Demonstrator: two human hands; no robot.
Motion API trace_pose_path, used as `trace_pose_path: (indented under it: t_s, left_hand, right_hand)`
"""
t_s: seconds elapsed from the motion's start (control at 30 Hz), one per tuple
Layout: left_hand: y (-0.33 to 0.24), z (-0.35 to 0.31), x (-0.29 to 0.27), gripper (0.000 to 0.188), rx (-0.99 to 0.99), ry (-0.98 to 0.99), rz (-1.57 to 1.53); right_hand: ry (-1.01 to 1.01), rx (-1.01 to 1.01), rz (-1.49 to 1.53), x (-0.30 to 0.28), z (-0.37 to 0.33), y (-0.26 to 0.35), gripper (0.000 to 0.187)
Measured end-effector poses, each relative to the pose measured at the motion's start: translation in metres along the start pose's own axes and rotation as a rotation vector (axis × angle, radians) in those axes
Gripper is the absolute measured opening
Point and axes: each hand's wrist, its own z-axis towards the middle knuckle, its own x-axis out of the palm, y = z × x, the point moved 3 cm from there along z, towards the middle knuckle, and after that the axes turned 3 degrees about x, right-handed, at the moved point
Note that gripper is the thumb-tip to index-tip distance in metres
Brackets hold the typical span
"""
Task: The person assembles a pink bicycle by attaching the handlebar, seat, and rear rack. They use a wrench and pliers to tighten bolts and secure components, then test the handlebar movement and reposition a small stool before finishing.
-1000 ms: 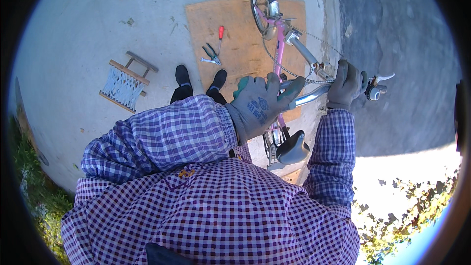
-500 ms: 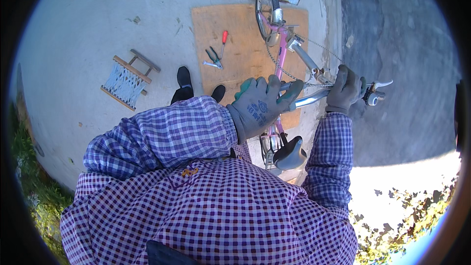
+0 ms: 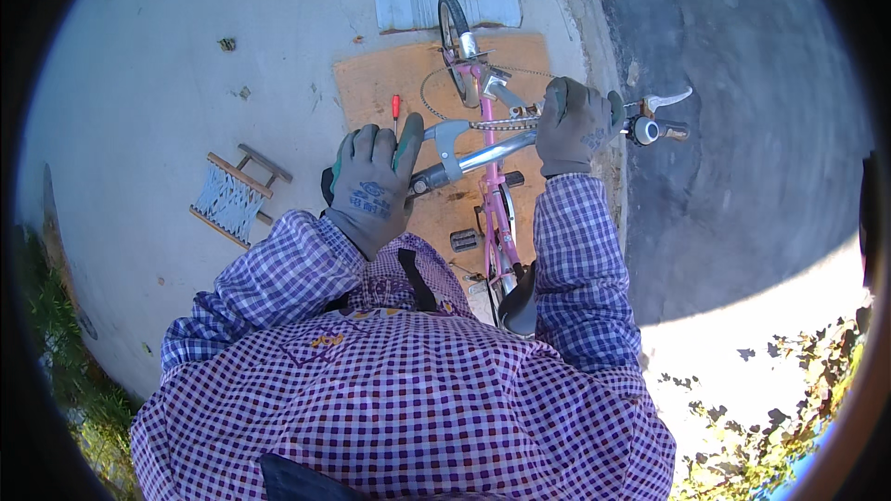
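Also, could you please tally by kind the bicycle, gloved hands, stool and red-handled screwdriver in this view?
Bicycle: 1
Left gloved hand and right gloved hand: 2
Stool: 1
Red-handled screwdriver: 1
Total: 5

Pale concrete floor (image 3: 158, 111) and low stool (image 3: 229, 199) lay left of the fingers (image 3: 367, 141); dark pavement (image 3: 752, 186) lay right, sunlit ground (image 3: 701, 343) behind right.
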Motion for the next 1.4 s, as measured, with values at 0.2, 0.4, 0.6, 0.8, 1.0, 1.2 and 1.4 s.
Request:
trace_pose_path:
  t_s: [0.2, 0.4, 0.6, 0.8, 1.0, 1.2, 1.4]
  left_hand:
    - [-0.002, -0.001, 0.005, 0.106, -0.177, 0.116, 0.059]
    - [0.013, -0.002, 0.008, 0.103, -0.221, 0.048, 0.03]
    - [0.021, 0.002, 0.004, 0.106, -0.041, -0.194, 0.137]
    - [0.03, -0.001, 0.009, 0.111, -0.072, -0.242, 0.081]
    - [0.039, -0.007, 0.016, 0.109, -0.035, -0.331, 0.018]
    - [0.037, -0.007, 0.015, 0.102, -0.038, -0.371, 0.028]
    - [0.037, -0.008, 0.011, 0.097, -0.064, -0.382, 0.081]
  right_hand:
    - [-0.011, 0.025, 0.027, 0.002, 0.005, 0.009, 0.029]
    - [0.028, -0.037, 0.226, -0.004, 0.009, 0.017, 0.027]
    - [0.231, -0.009, 0.764, -0.045, 0.018, -0.022, 0.051]
    - [0.357, -0.078, 0.407, -0.101, 0.054, -0.077, 0.063]
    - [0.595, -0.107, -0.133, -0.092, 0.065, -0.109, 0.09]
    - [0.677, -0.224, -0.401, -0.076, 0.084, -0.12, 0.098]
    - [0.447, -0.338, -0.274, -0.055, 0.074, -0.14, 0.082]
